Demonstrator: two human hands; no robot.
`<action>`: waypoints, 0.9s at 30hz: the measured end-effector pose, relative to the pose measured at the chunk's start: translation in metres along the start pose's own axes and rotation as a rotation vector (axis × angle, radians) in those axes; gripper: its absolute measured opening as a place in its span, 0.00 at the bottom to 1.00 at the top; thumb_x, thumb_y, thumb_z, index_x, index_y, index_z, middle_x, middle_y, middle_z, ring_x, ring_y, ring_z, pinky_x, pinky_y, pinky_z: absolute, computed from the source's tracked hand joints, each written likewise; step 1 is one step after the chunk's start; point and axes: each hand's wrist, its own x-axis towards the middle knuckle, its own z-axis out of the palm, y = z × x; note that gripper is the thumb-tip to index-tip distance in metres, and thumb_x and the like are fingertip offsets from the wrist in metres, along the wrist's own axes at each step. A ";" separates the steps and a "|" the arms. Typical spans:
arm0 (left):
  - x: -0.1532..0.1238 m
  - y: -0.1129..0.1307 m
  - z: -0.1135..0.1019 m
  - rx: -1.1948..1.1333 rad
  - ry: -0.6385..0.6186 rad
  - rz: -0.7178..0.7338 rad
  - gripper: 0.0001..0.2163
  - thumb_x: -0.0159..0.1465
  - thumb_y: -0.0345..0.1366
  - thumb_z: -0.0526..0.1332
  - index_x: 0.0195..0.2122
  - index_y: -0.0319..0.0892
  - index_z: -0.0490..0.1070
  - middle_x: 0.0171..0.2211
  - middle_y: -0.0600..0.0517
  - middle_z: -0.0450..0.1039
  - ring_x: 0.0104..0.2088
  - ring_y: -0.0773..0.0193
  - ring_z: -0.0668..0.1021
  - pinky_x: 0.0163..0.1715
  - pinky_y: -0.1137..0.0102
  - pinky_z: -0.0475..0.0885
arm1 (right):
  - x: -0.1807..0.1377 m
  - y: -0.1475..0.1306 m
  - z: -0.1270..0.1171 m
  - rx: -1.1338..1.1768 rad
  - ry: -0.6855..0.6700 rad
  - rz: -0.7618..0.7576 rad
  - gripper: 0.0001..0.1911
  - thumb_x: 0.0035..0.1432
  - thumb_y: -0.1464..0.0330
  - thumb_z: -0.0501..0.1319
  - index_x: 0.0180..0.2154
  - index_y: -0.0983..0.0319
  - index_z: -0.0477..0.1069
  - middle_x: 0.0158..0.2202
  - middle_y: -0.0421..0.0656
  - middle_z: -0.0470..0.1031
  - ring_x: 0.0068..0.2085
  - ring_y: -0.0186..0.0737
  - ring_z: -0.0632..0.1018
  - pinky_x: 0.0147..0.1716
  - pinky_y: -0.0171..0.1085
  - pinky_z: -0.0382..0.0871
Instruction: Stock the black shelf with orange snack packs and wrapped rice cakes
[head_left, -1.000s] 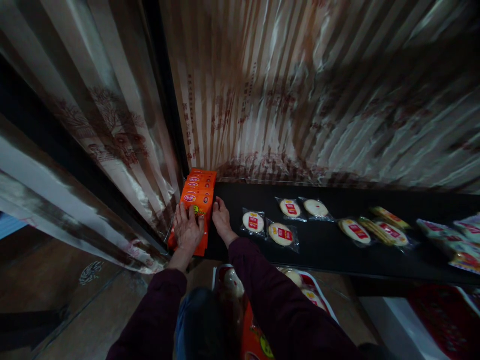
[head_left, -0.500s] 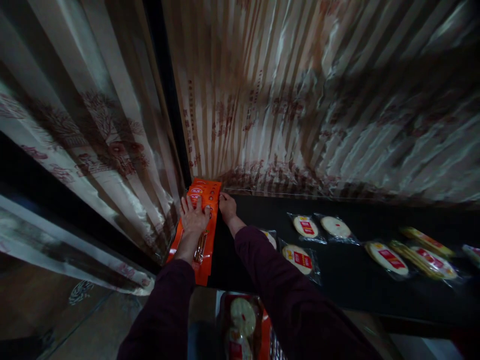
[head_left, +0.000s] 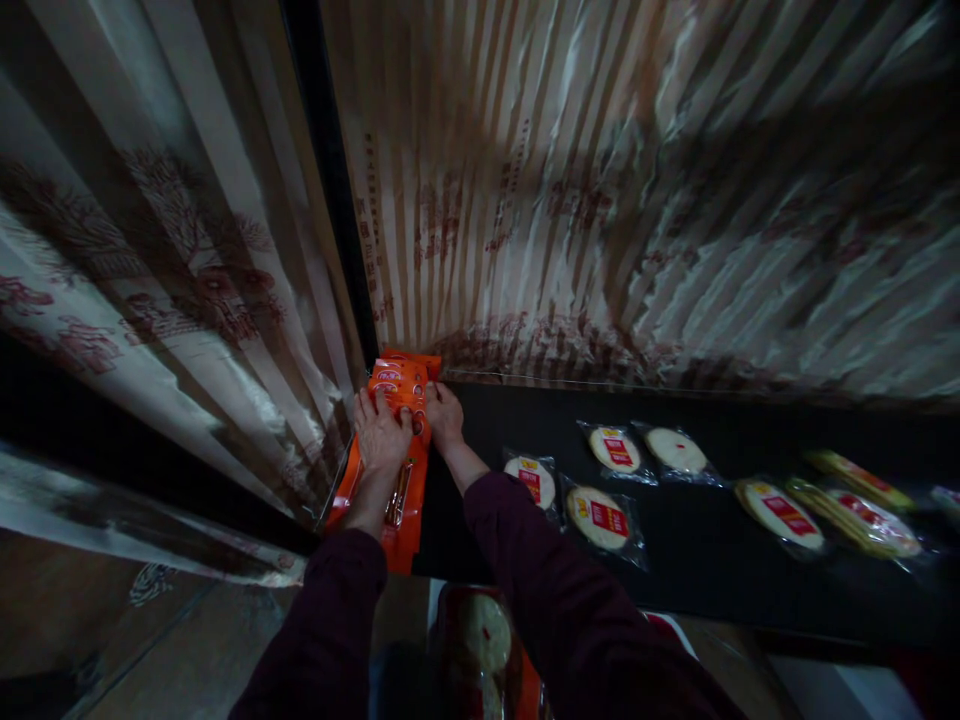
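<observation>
At the left end of the black surface, beside the curtain, the overlapping orange packets run lengthwise away from the person. The left hand lies flat on them, grip wide, clasping nothing. The right hand touches their right edge; I cannot tell whether its grip is closed.

Orange snack packets, overlapping in a row, lying flat at the black shelf's left end
</observation>
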 end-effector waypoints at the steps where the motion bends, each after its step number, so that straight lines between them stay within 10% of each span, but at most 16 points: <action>1: 0.000 -0.001 0.001 -0.008 0.003 -0.010 0.28 0.62 0.42 0.53 0.61 0.31 0.58 0.62 0.32 0.57 0.63 0.42 0.59 0.58 0.49 0.60 | -0.004 -0.002 -0.002 -0.001 -0.038 0.018 0.19 0.62 0.58 0.50 0.37 0.57 0.77 0.32 0.40 0.77 0.34 0.39 0.75 0.40 0.37 0.68; 8: 0.001 0.000 -0.001 -0.009 0.018 -0.021 0.27 0.62 0.39 0.52 0.60 0.27 0.58 0.58 0.31 0.63 0.60 0.43 0.64 0.58 0.52 0.60 | -0.005 0.001 -0.009 -0.068 -0.157 -0.066 0.18 0.58 0.55 0.56 0.28 0.59 0.76 0.28 0.38 0.75 0.32 0.37 0.74 0.34 0.33 0.67; 15: 0.000 0.001 -0.005 0.016 0.023 -0.007 0.28 0.62 0.39 0.53 0.59 0.25 0.59 0.57 0.30 0.63 0.57 0.43 0.66 0.56 0.53 0.62 | 0.001 0.004 -0.002 -0.150 -0.020 -0.158 0.10 0.57 0.64 0.59 0.30 0.61 0.76 0.46 0.47 0.75 0.44 0.41 0.74 0.47 0.37 0.65; 27: -0.001 -0.001 0.001 0.032 0.047 0.002 0.24 0.61 0.38 0.54 0.56 0.28 0.64 0.57 0.32 0.63 0.57 0.45 0.67 0.56 0.53 0.63 | 0.009 0.009 0.003 -0.089 -0.134 -0.077 0.08 0.56 0.64 0.57 0.31 0.59 0.74 0.31 0.40 0.74 0.31 0.35 0.72 0.33 0.32 0.64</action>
